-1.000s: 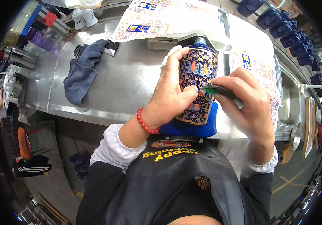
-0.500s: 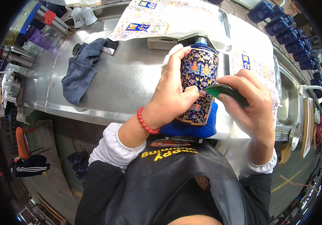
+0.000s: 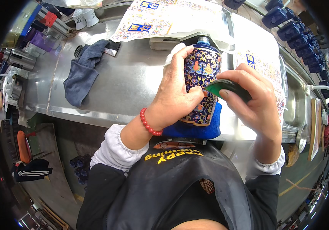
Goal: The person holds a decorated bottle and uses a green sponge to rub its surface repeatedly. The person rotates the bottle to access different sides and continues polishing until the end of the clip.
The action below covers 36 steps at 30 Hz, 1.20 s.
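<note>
On the blue pad (image 3: 195, 128) at the steel bench's (image 3: 133, 82) near edge I see the patterned vase (image 3: 200, 82), glossy, likely slippery and fragile, my left hand (image 3: 174, 101) clamped round its body, my right hand (image 3: 254, 101) pinching a green scraper (image 3: 225, 87) against it.

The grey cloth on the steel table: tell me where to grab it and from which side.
Take the grey cloth at its bunched upper end, coming from above on the left. It lies limp and flat on the steel table with folds raised there, so a pinch can catch it. Nothing lies on it, and both hands are busy at the patterned vase.
</note>
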Motion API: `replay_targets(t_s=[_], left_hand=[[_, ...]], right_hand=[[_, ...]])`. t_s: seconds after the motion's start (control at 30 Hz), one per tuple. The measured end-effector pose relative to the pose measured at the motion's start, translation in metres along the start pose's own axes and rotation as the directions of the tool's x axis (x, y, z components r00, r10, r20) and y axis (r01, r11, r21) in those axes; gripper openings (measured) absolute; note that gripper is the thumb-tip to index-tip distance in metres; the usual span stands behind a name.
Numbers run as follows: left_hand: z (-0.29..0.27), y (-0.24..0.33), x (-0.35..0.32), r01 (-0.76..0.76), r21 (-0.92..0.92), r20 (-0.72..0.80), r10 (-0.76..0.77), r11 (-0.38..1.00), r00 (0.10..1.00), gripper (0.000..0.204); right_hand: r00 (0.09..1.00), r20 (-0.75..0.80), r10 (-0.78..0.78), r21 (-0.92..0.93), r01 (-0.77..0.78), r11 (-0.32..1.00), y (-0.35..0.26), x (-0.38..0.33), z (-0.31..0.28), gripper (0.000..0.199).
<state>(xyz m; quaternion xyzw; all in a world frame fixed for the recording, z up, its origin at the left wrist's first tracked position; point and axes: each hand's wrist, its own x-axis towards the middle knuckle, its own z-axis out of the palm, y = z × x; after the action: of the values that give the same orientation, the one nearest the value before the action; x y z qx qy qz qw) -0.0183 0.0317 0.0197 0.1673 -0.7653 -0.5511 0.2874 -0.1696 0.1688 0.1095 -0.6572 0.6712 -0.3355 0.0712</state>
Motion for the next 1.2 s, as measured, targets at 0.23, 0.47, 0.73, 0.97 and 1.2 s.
replay_targets(t_s=[0.23, 0.47, 0.73, 0.97, 1.2], left_hand=[[-0.0014, -0.0019, 0.0006, 0.01, -0.116, 0.029, -0.007, 0.993, 1.0, 0.077], [-0.0011, -0.0011, 0.0004, 0.036, -0.187, 0.021, -0.033, 0.982, 0.999, 0.078], [-0.0035, -0.0028, 0.0025, 0.01, -0.145, 0.038, -0.005, 0.989, 0.999, 0.079], [-0.0027, -0.0048, 0.0029, -0.007, -0.134, 0.04, 0.013, 0.991, 0.999, 0.079], [-0.0028, -0.0054, 0.0031, -0.007, -0.18, 0.044, 0.015, 0.984, 0.999, 0.079]], right_hand=[[1.0, 0.001, 0.028, 0.033, -0.028, 0.999, 0.0032, 0.0015, 0.0018, 0.027], [1.0, -0.004, 0.022, 0.042, -0.022, 0.999, 0.0013, 0.0006, 0.0004, 0.028], [1.0, 0.017, 0.014, 0.044, -0.015, 0.999, 0.0017, 0.0017, 0.0012, 0.029], [0.999, 0.038, 0.011, 0.028, -0.012, 1.0, 0.0024, 0.0011, -0.0002, 0.029], [1.0, 0.024, 0.006, 0.026, -0.006, 1.0, 0.0024, 0.0026, 0.0012, 0.029]])
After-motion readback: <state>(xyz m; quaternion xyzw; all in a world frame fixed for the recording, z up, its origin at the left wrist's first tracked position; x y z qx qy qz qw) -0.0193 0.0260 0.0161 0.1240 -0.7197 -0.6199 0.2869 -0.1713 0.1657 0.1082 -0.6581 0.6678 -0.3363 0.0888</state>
